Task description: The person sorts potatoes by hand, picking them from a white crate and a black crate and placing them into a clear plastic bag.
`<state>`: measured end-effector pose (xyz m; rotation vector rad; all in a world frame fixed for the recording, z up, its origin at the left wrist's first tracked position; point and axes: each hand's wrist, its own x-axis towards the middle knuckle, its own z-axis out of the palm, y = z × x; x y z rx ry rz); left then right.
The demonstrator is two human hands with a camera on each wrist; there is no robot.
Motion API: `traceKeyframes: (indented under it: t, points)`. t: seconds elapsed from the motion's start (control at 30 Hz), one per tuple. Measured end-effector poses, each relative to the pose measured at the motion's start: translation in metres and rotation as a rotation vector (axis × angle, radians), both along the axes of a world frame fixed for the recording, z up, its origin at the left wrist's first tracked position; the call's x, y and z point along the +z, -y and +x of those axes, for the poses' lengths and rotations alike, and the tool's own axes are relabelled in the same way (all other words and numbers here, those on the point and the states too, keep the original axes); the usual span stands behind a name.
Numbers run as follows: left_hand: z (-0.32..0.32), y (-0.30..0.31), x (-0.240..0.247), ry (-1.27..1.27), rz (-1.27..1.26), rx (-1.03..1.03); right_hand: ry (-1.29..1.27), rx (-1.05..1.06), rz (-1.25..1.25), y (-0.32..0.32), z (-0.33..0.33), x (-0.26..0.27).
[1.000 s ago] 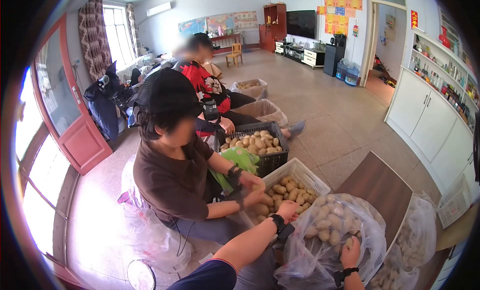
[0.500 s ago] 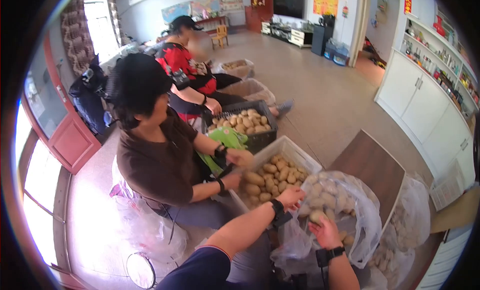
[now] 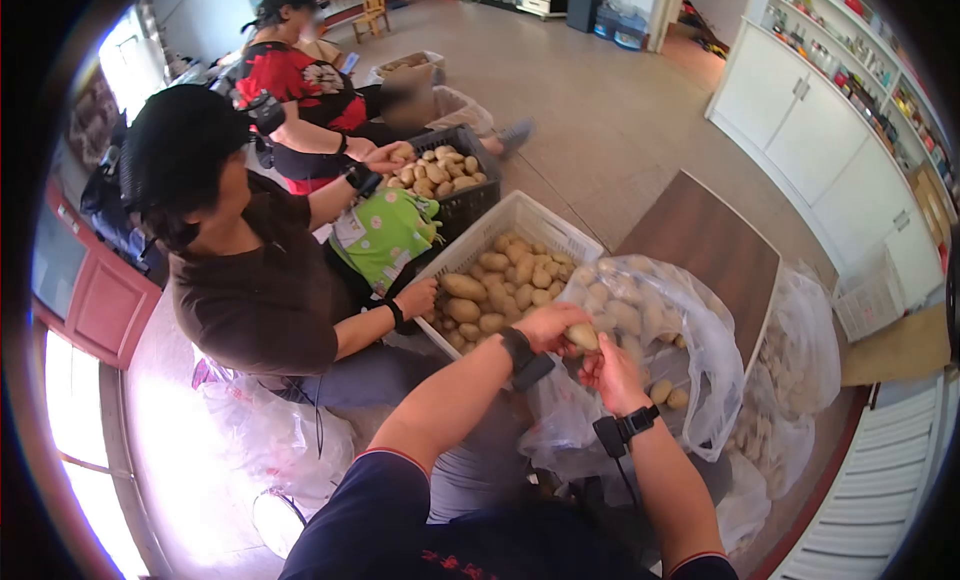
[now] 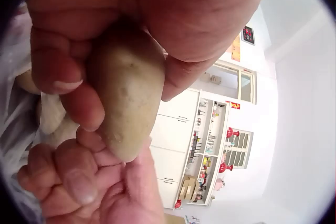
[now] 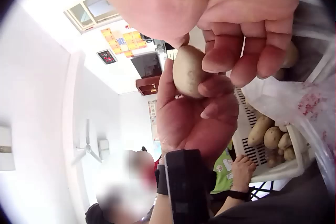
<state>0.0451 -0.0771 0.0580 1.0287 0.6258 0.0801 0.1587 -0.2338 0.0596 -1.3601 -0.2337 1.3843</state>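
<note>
A pale, oval potato (image 3: 582, 336) is held between my two hands over the near side of the clear plastic bag (image 3: 690, 350). My left hand (image 3: 548, 328) grips it, with thumb and fingers on opposite sides in the left wrist view. From the other end, my right hand (image 3: 615, 375) pinches its tip between thumb and fingers. Many more potatoes show inside the bag. Just left of my hands, the white plastic crate (image 3: 455, 252) holds a heap of potatoes.
A person in a brown shirt (image 3: 245, 270) sits at my left, one hand at the crate's edge. Beyond, another person handles potatoes at a black crate (image 3: 487, 165). A dark wooden board (image 3: 700, 250) lies behind the bag. More bagged potatoes (image 3: 795, 375) stand at the right.
My right hand has brought the potato up and left from the bag. My left hand, empty before, now grips it too. The view has tilted down. The neighbour's hand has dropped to the crate's edge.
</note>
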Motion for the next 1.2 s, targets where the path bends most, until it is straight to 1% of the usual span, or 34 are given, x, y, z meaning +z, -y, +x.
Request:
traceKeyframes:
  t: [0.07, 0.1, 0.13, 0.17, 0.2, 0.23, 0.27, 0.3, 0.33, 0.37, 0.4, 0.43, 0.47, 0.5, 0.57, 0.6, 0.67, 0.77, 0.83, 0.9, 1.03, 1.1, 1.13, 1.17, 1.2]
  points:
    - [-0.001, -0.01, -0.015, 0.026, -0.052, 0.057, 0.047, -0.013, -0.005, 0.006, 0.004, -0.017]
    - [-0.004, -0.017, -0.015, 0.028, -0.02, 0.075, 0.041, -0.055, -0.029, 0.01, 0.006, -0.025]
    - [-0.003, -0.025, -0.024, -0.034, -0.02, 0.141, 0.131, 0.024, -0.006, 0.016, 0.011, -0.032]
    - [-0.004, -0.035, -0.036, -0.017, -0.089, 0.182, 0.223, 0.105, 0.01, 0.028, 0.015, -0.038]
    - [-0.009, -0.042, -0.04, -0.004, -0.153, 0.221, 0.224, 0.062, -0.025, 0.039, 0.016, -0.042]
    - [-0.011, -0.054, -0.058, -0.071, -0.133, 0.288, 0.292, 0.005, -0.053, 0.046, 0.015, -0.045]
    - [-0.016, -0.055, -0.055, -0.099, -0.147, 0.373, 0.362, -0.044, -0.075, 0.056, 0.017, -0.049]
    - [-0.025, -0.057, -0.046, -0.09, -0.199, 0.377, 0.364, -0.066, -0.087, 0.065, 0.023, -0.056]
    - [-0.029, -0.059, -0.041, -0.095, -0.218, 0.414, 0.507, -0.089, -0.083, 0.074, 0.03, -0.066]
    - [-0.03, -0.063, -0.044, -0.097, -0.221, 0.4, 0.648, -0.106, -0.078, 0.082, 0.037, -0.074]
    - [-0.033, -0.067, -0.051, -0.14, -0.223, 0.455, 0.645, -0.113, -0.083, 0.09, 0.043, -0.079]
    - [-0.036, -0.073, -0.057, -0.183, -0.223, 0.513, 0.975, -0.121, -0.105, 0.097, 0.051, -0.083]
    - [-0.039, -0.084, -0.075, -0.14, -0.237, 0.486, 1.305, -0.124, -0.124, 0.104, 0.057, -0.085]
    - [-0.038, -0.084, -0.076, -0.142, -0.235, 0.487, 1.302, -0.125, -0.122, 0.108, 0.061, -0.083]
    - [-0.038, -0.082, -0.075, -0.208, -0.228, 0.551, 1.496, -0.077, -0.257, 0.115, 0.067, -0.078]
    - [-0.038, -0.082, -0.077, -0.213, -0.223, 0.56, 1.489, -0.074, -0.247, 0.118, 0.068, -0.079]
    - [-0.037, -0.085, -0.081, -0.228, -0.256, 0.595, 1.457, 0.051, -0.344, 0.12, 0.069, -0.081]
    - [-0.04, -0.089, -0.088, -0.245, -0.247, 0.633, 1.52, 0.06, -0.347, 0.119, 0.068, -0.087]
    - [-0.043, -0.089, -0.087, -0.249, -0.207, 0.656, 1.488, 0.075, -0.378, 0.117, 0.068, -0.085]
    - [-0.043, -0.094, -0.091, -0.255, -0.262, 0.672, 1.585, 0.078, -0.394, 0.117, 0.07, -0.085]
    - [-0.045, -0.098, -0.096, -0.275, -0.228, 0.678, 1.562, 0.127, -0.451, 0.115, 0.071, -0.08]
    - [-0.042, -0.099, -0.095, -0.338, -0.233, 0.784, 1.572, 0.132, -0.443, 0.116, 0.071, -0.082]
    - [-0.053, -0.111, -0.146, -0.339, -0.234, 0.781, 1.571, 0.131, -0.447, 0.116, 0.072, -0.085]
    - [-0.059, -0.13, -0.193, -0.325, -0.015, 0.637, 1.611, 0.134, -0.423, 0.117, 0.074, -0.089]
    - [-0.063, -0.162, -0.233, -0.305, 0.202, 0.485, 1.651, 0.134, -0.401, 0.12, 0.077, -0.091]
